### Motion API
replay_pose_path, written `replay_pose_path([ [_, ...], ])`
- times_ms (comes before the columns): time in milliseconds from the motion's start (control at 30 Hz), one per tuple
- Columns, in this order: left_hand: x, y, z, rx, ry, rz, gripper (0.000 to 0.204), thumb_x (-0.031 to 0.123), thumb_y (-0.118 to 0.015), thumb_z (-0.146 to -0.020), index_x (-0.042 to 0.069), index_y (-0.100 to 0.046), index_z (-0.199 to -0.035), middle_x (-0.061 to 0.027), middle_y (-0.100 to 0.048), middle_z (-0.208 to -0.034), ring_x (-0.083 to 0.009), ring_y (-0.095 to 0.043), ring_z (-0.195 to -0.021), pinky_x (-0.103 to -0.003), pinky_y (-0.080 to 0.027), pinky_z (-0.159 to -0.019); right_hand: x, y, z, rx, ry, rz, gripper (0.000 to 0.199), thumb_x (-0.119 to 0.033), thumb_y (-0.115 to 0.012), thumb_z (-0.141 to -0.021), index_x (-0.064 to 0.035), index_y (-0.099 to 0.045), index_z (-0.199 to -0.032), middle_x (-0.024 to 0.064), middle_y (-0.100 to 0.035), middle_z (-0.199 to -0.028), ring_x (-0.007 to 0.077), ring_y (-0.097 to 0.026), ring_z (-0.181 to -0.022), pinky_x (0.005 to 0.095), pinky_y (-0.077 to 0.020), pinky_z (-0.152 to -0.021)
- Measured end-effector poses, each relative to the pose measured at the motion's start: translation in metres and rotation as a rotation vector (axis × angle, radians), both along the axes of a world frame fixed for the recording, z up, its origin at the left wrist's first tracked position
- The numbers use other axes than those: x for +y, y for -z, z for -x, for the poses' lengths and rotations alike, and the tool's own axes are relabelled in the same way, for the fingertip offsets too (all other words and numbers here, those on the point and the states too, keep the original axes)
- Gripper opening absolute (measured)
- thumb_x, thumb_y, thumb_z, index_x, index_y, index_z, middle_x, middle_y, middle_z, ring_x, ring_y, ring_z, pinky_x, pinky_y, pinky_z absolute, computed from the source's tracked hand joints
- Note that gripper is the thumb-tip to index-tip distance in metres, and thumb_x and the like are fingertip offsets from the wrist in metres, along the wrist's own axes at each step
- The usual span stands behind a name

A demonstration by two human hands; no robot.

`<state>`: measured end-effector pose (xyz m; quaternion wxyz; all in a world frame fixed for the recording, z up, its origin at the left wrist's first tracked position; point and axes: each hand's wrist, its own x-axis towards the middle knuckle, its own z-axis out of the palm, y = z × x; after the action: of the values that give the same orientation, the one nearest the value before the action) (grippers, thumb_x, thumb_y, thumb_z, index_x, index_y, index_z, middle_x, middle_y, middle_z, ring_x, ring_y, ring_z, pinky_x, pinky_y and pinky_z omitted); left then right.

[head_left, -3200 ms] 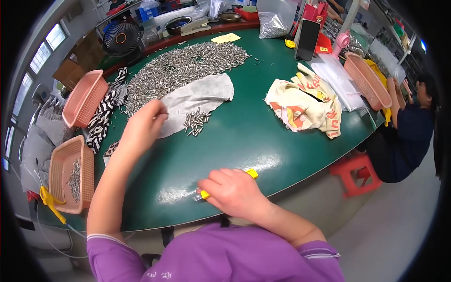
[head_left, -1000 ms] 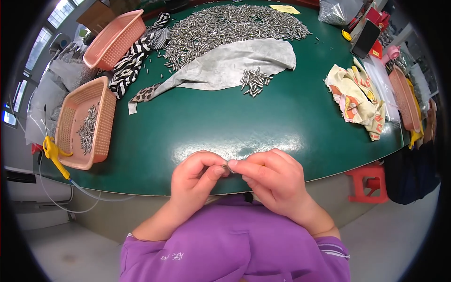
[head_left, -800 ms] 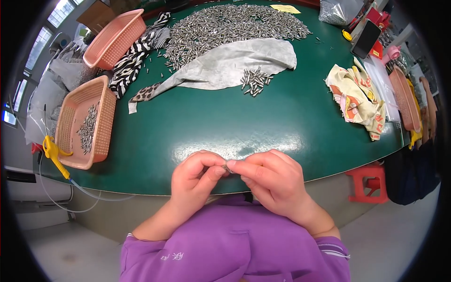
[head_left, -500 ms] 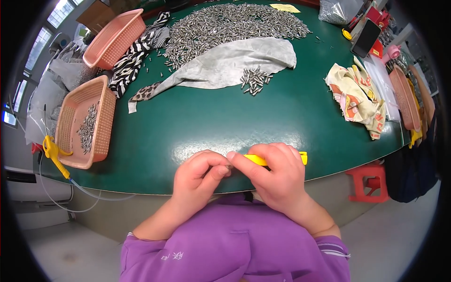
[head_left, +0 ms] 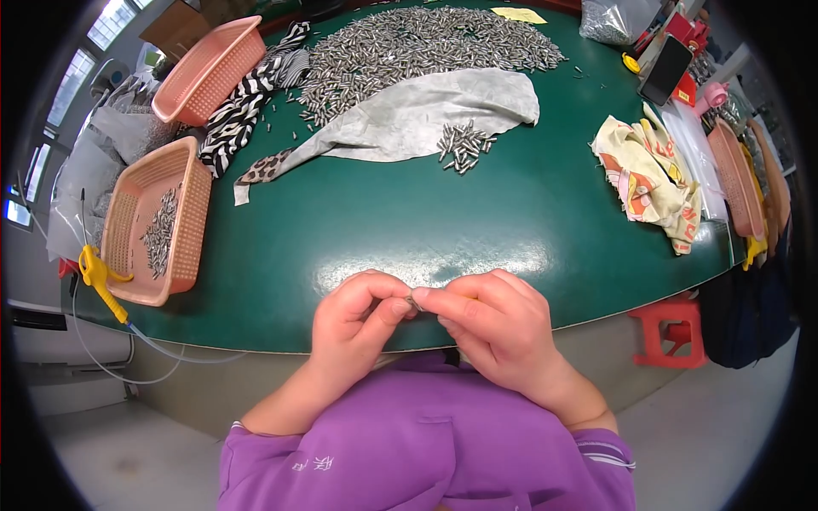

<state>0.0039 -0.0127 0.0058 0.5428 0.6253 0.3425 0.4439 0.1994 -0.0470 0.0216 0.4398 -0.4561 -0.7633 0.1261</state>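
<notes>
Close to the table's front edge, my left hand (head_left: 356,317) is closed in a pinch on a small metal part (head_left: 412,300), mostly hidden by the fingertips. My right hand (head_left: 503,319) meets it there, thumb and forefinger closed on the same part, the other fingers curled in. The yellow tool it held shows at most as a trace of yellow behind the fingers. Farther back, a small heap of silver metal parts (head_left: 464,146) lies at the edge of a grey cloth (head_left: 409,119). Behind that spreads a large pile of similar parts (head_left: 426,38).
At left stand a pink basket (head_left: 194,243) with metal parts and another pink basket (head_left: 209,77), beside a zebra-striped cloth (head_left: 230,128). A yellow air gun (head_left: 100,281) hangs at the left edge. On the right lie a patterned cloth (head_left: 635,175) and a phone (head_left: 665,70).
The yellow tool has gone from sight behind my right hand. My right fingers have curled and drawn in to the small part. My left hand has hardly moved.
</notes>
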Motion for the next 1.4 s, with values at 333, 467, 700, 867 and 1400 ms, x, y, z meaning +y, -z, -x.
replay_pose_path([
  [333,0.000,0.001,0.001,0.095,0.026,-0.046,0.005,0.005,-0.062,-0.094,0.001,-0.063,-0.093,-0.0055,-0.065,-0.085,-0.0124,-0.062,-0.076,-0.025,-0.052,-0.069,0.001,0.001,0.002,-0.172,0.134,-0.101,0.037,-0.012,-0.068,-0.077,-0.0227,-0.071,-0.112,0.0020,-0.060,-0.089,0.0199,-0.058,-0.073,0.0323,-0.0478,-0.063],
  [467,-0.001,0.003,0.001,-0.056,0.027,0.025,0.004,0.004,-0.061,-0.096,0.001,-0.061,-0.097,-0.0054,-0.063,-0.089,-0.0111,-0.062,-0.079,-0.024,-0.052,-0.070,0.000,-0.001,0.001,-0.041,0.068,-0.018,0.037,-0.009,-0.070,-0.077,-0.0199,-0.071,-0.112,0.0023,-0.061,-0.086,0.0199,-0.059,-0.070,0.0315,-0.0482,-0.061],
  [700,-0.001,0.003,0.001,-0.072,0.025,0.024,0.004,0.003,-0.061,-0.095,0.000,-0.061,-0.097,-0.0066,-0.064,-0.091,-0.0122,-0.063,-0.081,-0.024,-0.052,-0.073,0.000,-0.002,0.001,0.015,-0.010,0.010,0.034,-0.008,-0.070,-0.079,-0.0168,-0.070,-0.112,0.0031,-0.062,-0.084,0.0210,-0.060,-0.069,0.0315,-0.0488,-0.060],
  [867,0.001,0.004,0.003,0.044,0.030,-0.002,0.003,0.001,-0.063,-0.092,0.000,-0.063,-0.094,-0.0069,-0.065,-0.088,-0.0147,-0.064,-0.080,-0.026,-0.052,-0.072,0.000,-0.001,0.002,-0.031,0.019,0.003,0.036,-0.009,-0.070,-0.077,-0.0189,-0.070,-0.112,0.0020,-0.061,-0.086,0.0202,-0.060,-0.071,0.0319,-0.0482,-0.061],
  [1400,0.002,-0.003,0.001,0.038,0.112,-0.049,0.020,0.016,-0.049,-0.103,0.001,-0.059,-0.094,-0.0060,-0.060,-0.089,-0.0128,-0.059,-0.077,-0.025,-0.049,-0.072,0.001,-0.004,-0.002,0.017,-0.023,-0.011,0.039,-0.003,-0.069,-0.076,-0.0146,-0.070,-0.113,0.0033,-0.064,-0.087,0.0211,-0.060,-0.071,0.0323,-0.0487,-0.062],
])
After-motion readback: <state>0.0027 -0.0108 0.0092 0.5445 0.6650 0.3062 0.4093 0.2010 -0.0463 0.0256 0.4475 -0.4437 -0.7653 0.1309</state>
